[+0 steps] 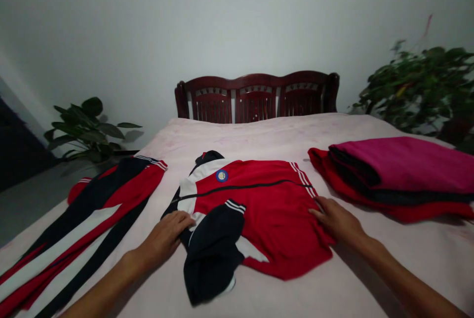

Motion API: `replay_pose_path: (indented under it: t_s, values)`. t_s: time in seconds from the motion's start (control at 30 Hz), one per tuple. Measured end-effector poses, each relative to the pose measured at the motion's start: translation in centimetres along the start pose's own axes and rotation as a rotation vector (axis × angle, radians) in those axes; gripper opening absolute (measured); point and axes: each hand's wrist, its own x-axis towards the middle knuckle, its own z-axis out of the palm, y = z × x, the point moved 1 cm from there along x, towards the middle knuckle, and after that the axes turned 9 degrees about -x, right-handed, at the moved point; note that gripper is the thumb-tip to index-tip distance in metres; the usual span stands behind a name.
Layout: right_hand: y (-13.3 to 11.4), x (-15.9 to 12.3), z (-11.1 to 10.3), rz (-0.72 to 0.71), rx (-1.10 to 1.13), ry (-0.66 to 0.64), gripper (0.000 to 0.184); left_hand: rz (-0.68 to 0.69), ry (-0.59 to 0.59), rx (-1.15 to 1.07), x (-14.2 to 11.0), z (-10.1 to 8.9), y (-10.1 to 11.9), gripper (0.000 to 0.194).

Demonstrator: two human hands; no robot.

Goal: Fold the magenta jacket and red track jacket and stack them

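Observation:
A red, white and navy zip jacket (255,209) lies front up on the bed, its collar end toward the left and its striped hem toward the right. One navy sleeve (215,254) is folded over the front, its striped cuff near the zip. My left hand (172,229) rests on the shoulder by the collar, fingers laid over the cloth. At the other end, my right hand (335,219) pinches the hem edge between thumb and fingers. A round blue badge (222,176) shows on the chest. The far sleeve is mostly hidden.
Matching track trousers (122,199) stretch along the bed's left side. To the right sits a stack of folded clothes, magenta on top (411,162). A pink sheet (266,135) covers the bed, which meets a dark wooden headboard (255,96). Leafy plants (89,130) stand on both sides.

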Motion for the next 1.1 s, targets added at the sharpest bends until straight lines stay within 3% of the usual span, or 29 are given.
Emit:
replay_pose_path:
  t_s: [0.07,0.17,0.3,0.37,0.47,0.5,0.6,0.7,0.8,0.87,0.93,1.0,1.1]
  values:
    - [0.7,-0.1,-1.0,-0.042,-0.008,0.080,0.049,-0.018,0.100,0.052,0.1,-0.4,-0.1,0.029]
    - [3.2,-0.5,-1.9,0.022,-0.002,0.119,0.049,-0.027,0.237,0.059,-1.3,-1.2,-1.0,0.016]
    - [5.1,-1.9,-1.6,0.063,0.028,-0.073,0.050,-0.044,0.143,0.043,-3.7,-0.8,-1.5,0.028]
    - [4.4,-2.6,-1.9,0.037,-0.029,-0.017,0.049,-0.063,0.120,0.108,-4.4,-0.3,-1.0,0.037]
    - [0.7,-4.0,-3.0,-0.045,-0.016,0.197,0.046,-0.024,0.139,0.202,-4.8,0.2,0.5,0.056]
    - [-1.2,-4.7,-3.3,-0.094,0.071,0.203,0.045,0.001,0.139,0.200,-5.0,0.5,1.0,0.061]
    - [-7.9,-7.3,-3.7,-0.289,0.455,-0.030,0.045,0.010,0.155,0.100,-5.6,1.5,2.0,0.067]
    - [-14.4,-9.6,-3.5,-0.354,0.608,-0.196,0.066,-0.078,0.202,-0.072,-6.0,2.5,2.8,0.056]
    - [-19.8,-9.6,-2.7,-0.270,0.661,-0.283,0.075,-0.201,0.228,-0.295,-5.6,2.6,4.4,0.038]
    - [-22.9,-8.8,-1.9,-0.210,0.728,-0.298,0.071,-0.254,0.221,-0.446,-5.0,2.3,6.0,0.041]
    - [-25.3,-8.4,-1.2,-0.232,0.862,-0.307,0.061,-0.278,0.180,-0.572,-4.7,2.1,7.7,0.049]
    - [-26.8,-9.0,-0.9,-0.351,0.989,-0.284,0.055,-0.268,0.090,-0.667,-4.9,1.7,9.0,0.051]
    - [-26.4,-11.2,-1.6,-0.573,0.980,-0.234,0.051,-0.242,-0.113,-0.729,-6.0,0.8,9.7,0.047]
